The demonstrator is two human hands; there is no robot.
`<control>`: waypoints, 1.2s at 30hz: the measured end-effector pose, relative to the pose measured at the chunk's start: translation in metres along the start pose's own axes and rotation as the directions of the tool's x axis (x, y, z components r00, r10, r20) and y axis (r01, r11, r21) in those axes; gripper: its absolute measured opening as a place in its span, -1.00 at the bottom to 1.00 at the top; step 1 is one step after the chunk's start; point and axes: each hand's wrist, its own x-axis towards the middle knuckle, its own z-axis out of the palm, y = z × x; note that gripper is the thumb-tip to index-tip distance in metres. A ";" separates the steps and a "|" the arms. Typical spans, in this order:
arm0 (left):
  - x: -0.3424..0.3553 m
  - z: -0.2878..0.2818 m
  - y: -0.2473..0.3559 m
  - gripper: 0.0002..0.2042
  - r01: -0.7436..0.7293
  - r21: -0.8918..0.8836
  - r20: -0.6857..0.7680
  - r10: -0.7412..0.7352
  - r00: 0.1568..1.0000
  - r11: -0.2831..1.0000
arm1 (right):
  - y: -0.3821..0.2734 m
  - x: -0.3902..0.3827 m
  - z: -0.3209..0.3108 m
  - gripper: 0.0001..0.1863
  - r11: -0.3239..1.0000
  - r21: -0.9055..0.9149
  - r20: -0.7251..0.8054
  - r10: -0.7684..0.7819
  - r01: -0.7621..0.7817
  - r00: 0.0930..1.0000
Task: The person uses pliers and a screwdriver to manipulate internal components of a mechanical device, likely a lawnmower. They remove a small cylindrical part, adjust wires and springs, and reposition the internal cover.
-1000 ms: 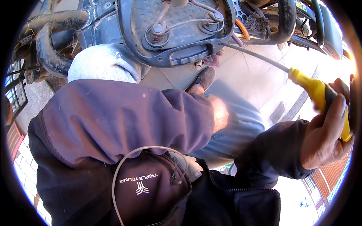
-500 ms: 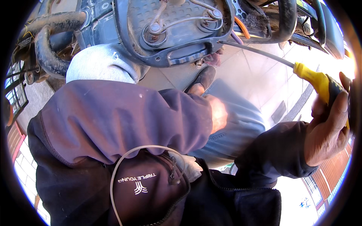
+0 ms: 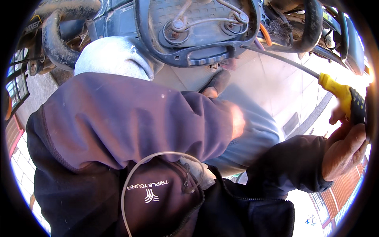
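Observation:
On the right, my right hand [image 3: 343, 152] has its fingers curled around the rear of a yellow and black screwdriver [image 3: 338, 91]; the far end of the handle is lost at the dark picture rim. The long metal shaft slants up and left to a hole at the corner of a black plastic vehicle panel [image 3: 197, 41]. Two round recesses with bolt heads and a bent metal rod show on that panel. My left arm crosses the middle in a dark purple sleeve. Only the blurred wrist and back of my left hand [image 3: 237, 121] show, over the jeans; its fingers are hidden.
Thick dirty tubes [image 3: 55, 43] stand at the vehicle's left, and more tubing [image 3: 310, 27] lies at its right. An orange cable [image 3: 265, 34] hangs near the panel. Below are a grey-covered knee [image 3: 112, 59], a jeans leg [image 3: 252, 130], a dark shoe [image 3: 218, 81] and pale paving [image 3: 256, 75].
The view has shifted, so the panel sits farther right and slightly higher. My right hand has slid down towards the rear of the screwdriver handle; the shaft's tip stays at the panel corner.

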 end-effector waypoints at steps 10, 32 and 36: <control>-0.007 -0.003 -0.001 -0.78 0.010 -0.049 -0.008 -0.011 1.000 0.999 | 0.000 0.013 0.017 -0.40 0.979 0.051 -0.021 -0.197 0.198 0.980; -0.012 -0.007 -0.001 -0.78 0.015 -0.070 0.001 -0.015 1.000 0.997 | -0.013 0.001 -0.020 -0.53 0.991 -0.098 0.107 -0.080 0.090 0.991; -0.012 -0.009 -0.001 -0.77 0.011 -0.069 0.009 -0.010 1.000 0.998 | -0.004 0.004 -0.049 -0.66 0.987 -0.155 0.137 -0.026 0.047 0.990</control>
